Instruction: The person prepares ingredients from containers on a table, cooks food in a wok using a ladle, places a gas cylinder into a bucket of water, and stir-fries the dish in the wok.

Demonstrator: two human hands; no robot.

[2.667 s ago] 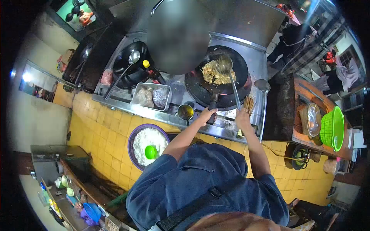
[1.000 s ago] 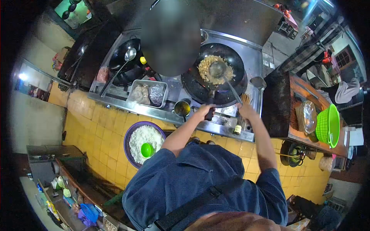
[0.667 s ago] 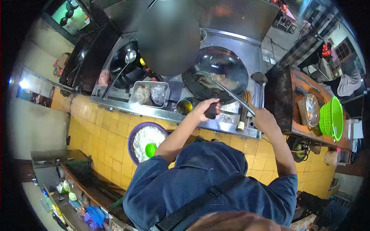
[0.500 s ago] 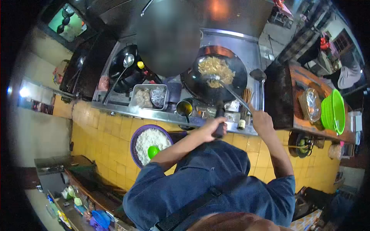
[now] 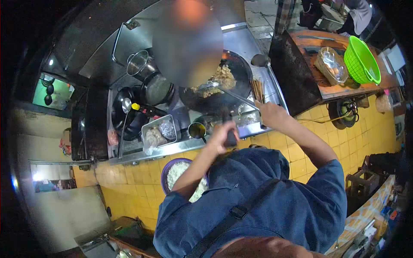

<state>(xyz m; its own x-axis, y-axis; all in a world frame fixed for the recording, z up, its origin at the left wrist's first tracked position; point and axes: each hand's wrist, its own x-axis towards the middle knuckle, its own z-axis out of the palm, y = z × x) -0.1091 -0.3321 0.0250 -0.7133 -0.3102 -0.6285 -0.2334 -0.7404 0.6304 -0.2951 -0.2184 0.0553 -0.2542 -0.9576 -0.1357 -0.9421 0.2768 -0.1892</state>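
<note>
A black wok (image 5: pixel 243 71) sits on the stove with a brown, noodle-like food (image 5: pixel 224 80) in it. My left hand (image 5: pixel 221 135) is wrapped round the dark wok handle (image 5: pixel 231 138), at the stove's front edge. My right hand (image 5: pixel 272 115) grips the long metal handle of a wok spatula (image 5: pixel 240 98); its blade is down in the food. A round blurred patch hides the wok's upper left side and part of the food. A bundle of thin sticks (image 5: pixel 257 91) stands just beyond my right hand.
Left of the wok are a metal tray (image 5: pixel 174 136) with bagged food, a cup of yellow liquid (image 5: pixel 196 130), a ladle (image 5: pixel 126 105) and other pans. A purple basin (image 5: pixel 164 177) of white rice stands below. A green basket (image 5: pixel 361 62) sits on the right-hand counter.
The view has turned and shifted, so the stove sits differently in it. Both hands keep their holds. The food lies differently in the wok, with the spatula still in it.
</note>
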